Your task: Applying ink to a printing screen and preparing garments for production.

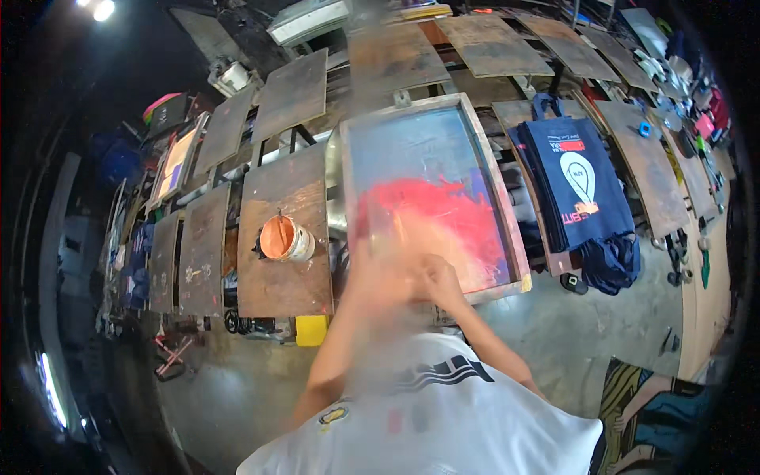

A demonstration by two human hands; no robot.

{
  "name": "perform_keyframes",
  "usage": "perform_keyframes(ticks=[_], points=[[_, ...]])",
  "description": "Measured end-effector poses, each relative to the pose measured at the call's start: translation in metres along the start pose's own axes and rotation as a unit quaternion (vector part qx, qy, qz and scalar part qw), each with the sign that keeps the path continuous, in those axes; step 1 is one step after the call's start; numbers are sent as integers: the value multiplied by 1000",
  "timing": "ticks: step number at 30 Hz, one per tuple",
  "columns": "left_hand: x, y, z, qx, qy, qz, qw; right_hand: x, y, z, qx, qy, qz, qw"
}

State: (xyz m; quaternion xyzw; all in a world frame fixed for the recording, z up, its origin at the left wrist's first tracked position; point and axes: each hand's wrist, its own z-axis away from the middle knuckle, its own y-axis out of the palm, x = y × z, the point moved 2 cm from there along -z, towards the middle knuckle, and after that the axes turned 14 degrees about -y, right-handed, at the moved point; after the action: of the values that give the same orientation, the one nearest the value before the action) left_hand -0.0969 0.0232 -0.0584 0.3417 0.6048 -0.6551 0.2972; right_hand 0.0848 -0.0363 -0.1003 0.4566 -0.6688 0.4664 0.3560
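A wooden-edged printing screen (pixel 492 178) lies in front of me, with bright red ink (pixel 419 206) smeared over the near part of its bluish mesh. Both my hands are close together above its near end. My left hand (pixel 378 265) is smeared by a hazy vertical streak, so its fingers cannot be made out. Curled fingers show on my right hand (pixel 435 279); what they hold, if anything, is hidden. A small tub (pixel 299 244) of orange-red ink, with a stick in it, stands on a brown board (pixel 269 289) to the left.
Dark blue printed tote bags (pixel 609 186) are piled on a board right of the screen, their handles hanging off its near edge. Rows of brown boards (pixel 293 91) stretch left and far. Another person's arm (pixel 645 400) shows at lower right. A yellow container (pixel 311 330) sits below the boards.
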Motion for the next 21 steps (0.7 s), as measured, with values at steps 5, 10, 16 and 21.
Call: perform_keyframes(ticks=[5,10,16,21], points=[[-52,14,18,-42,84,-165,982,19,15,-37,9,107,-245,964],[-59,12,19,-11,224,-304,926,9,18,-45,-90,247,-343,902],[-21,-88,-66,49,61,-385,920,-6,18,-42,-138,98,-293,941],[43,-179,-137,-155,159,-458,861,-3,17,-36,-145,73,-240,957]])
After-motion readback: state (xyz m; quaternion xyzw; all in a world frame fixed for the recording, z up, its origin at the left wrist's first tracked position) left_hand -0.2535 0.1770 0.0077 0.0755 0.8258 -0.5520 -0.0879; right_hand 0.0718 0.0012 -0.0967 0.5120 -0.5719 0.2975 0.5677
